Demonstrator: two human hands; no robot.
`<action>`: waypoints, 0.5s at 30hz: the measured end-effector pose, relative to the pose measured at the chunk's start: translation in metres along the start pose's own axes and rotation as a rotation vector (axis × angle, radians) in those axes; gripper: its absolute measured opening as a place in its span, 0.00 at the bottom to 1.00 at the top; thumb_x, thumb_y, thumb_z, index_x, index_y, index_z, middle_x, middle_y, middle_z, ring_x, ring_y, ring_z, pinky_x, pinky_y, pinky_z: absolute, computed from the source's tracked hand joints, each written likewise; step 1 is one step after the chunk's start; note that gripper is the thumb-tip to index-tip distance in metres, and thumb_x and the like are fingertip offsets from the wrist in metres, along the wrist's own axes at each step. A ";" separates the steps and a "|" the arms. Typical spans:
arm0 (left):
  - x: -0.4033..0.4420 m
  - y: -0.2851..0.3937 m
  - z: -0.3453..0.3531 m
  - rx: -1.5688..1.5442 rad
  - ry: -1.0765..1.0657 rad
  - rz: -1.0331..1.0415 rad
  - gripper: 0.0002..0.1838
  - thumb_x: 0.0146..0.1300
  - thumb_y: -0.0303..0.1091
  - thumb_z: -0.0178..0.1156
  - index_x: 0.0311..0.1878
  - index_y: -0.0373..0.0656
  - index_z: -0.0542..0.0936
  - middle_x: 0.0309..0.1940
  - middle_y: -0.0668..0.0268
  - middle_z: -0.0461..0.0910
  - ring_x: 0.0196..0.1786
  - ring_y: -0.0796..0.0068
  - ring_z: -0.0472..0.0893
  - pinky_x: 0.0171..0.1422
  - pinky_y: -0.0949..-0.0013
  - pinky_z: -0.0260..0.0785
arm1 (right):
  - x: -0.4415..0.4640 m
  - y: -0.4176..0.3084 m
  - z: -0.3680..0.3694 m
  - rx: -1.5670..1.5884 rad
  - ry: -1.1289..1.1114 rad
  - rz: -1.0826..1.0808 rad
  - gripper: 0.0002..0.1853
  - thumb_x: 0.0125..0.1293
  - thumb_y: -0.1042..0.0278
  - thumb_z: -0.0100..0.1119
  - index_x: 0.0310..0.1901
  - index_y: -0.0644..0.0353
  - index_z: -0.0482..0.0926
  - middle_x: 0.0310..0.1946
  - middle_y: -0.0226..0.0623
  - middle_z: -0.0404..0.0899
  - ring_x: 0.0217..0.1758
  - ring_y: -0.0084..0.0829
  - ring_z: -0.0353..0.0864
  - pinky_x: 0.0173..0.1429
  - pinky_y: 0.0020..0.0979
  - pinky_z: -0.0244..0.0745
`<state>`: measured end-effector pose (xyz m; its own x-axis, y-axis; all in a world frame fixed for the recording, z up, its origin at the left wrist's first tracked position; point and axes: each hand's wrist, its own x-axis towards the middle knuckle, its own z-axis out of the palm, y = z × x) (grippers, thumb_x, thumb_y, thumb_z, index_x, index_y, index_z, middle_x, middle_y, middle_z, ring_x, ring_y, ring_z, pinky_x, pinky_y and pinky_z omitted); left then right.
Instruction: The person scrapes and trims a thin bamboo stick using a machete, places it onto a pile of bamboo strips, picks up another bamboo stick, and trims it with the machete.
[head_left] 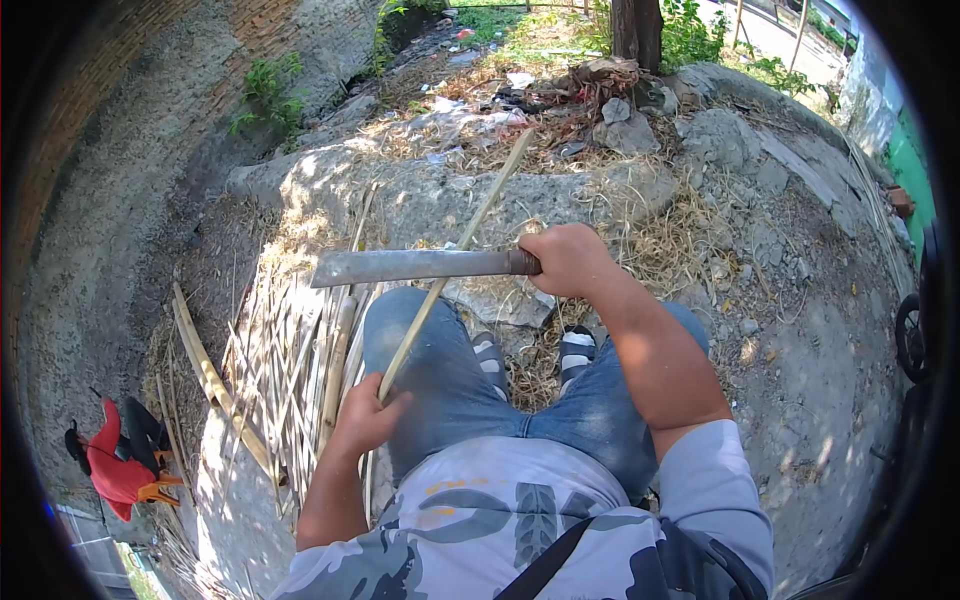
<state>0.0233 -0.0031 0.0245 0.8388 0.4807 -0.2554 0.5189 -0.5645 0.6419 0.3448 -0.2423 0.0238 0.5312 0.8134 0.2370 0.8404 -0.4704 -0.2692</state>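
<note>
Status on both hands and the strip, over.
Right hand gripping machete, blade across the strip. Left hand holding bamboo strip near its lower end. Nothing seen blocking either hand; strip pile lies off to the left.

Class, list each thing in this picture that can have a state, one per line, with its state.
Right hand: closed on handle
Machete: unsheathed, held crosswise
Left hand: gripping strip
Bamboo strip: held, slanted, crossed by blade
Loose strips: piled on ground
Orange chair: occupied
Person in red: seated
</note>
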 end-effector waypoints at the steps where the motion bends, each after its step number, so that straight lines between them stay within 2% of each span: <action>1: -0.001 0.000 -0.002 -0.006 0.007 -0.004 0.17 0.65 0.40 0.73 0.41 0.37 0.79 0.24 0.62 0.79 0.26 0.74 0.76 0.32 0.66 0.70 | 0.000 0.001 -0.002 0.002 0.023 -0.007 0.10 0.54 0.60 0.69 0.37 0.49 0.83 0.28 0.41 0.85 0.36 0.49 0.88 0.42 0.51 0.81; 3: -0.001 -0.002 -0.008 -0.035 0.032 0.008 0.15 0.66 0.39 0.72 0.40 0.37 0.79 0.24 0.63 0.78 0.26 0.75 0.75 0.32 0.67 0.69 | -0.001 0.006 -0.006 0.008 0.068 -0.024 0.10 0.54 0.61 0.69 0.37 0.49 0.83 0.28 0.41 0.85 0.36 0.50 0.87 0.42 0.52 0.81; 6: -0.001 -0.009 -0.017 -0.050 0.091 0.052 0.13 0.68 0.37 0.71 0.39 0.37 0.79 0.23 0.65 0.77 0.27 0.78 0.75 0.32 0.68 0.68 | 0.000 0.014 -0.014 -0.016 0.019 0.091 0.11 0.55 0.60 0.70 0.39 0.50 0.84 0.32 0.41 0.86 0.40 0.48 0.88 0.46 0.50 0.82; 9: 0.001 -0.015 -0.020 -0.012 0.155 0.087 0.13 0.70 0.37 0.69 0.39 0.37 0.79 0.24 0.65 0.77 0.27 0.77 0.74 0.33 0.67 0.68 | -0.001 0.016 -0.019 0.034 0.089 0.150 0.11 0.55 0.60 0.70 0.38 0.51 0.83 0.30 0.41 0.86 0.39 0.49 0.88 0.46 0.51 0.81; 12: 0.000 -0.004 -0.011 -0.072 0.130 0.083 0.13 0.71 0.37 0.68 0.40 0.36 0.78 0.24 0.63 0.78 0.28 0.75 0.74 0.35 0.64 0.69 | 0.000 0.007 -0.013 0.043 0.211 0.015 0.10 0.54 0.61 0.69 0.37 0.51 0.82 0.26 0.41 0.83 0.35 0.52 0.86 0.41 0.53 0.79; 15: 0.002 0.017 -0.001 -0.040 0.096 0.011 0.14 0.72 0.38 0.66 0.41 0.36 0.78 0.24 0.64 0.77 0.28 0.76 0.73 0.35 0.65 0.68 | -0.001 -0.013 -0.013 0.048 0.090 -0.079 0.09 0.55 0.61 0.69 0.36 0.51 0.81 0.26 0.42 0.83 0.35 0.52 0.86 0.42 0.52 0.79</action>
<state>0.0334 -0.0113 0.0362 0.8238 0.5378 -0.1794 0.5015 -0.5437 0.6730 0.3343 -0.2415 0.0388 0.4725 0.8124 0.3417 0.8752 -0.3868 -0.2905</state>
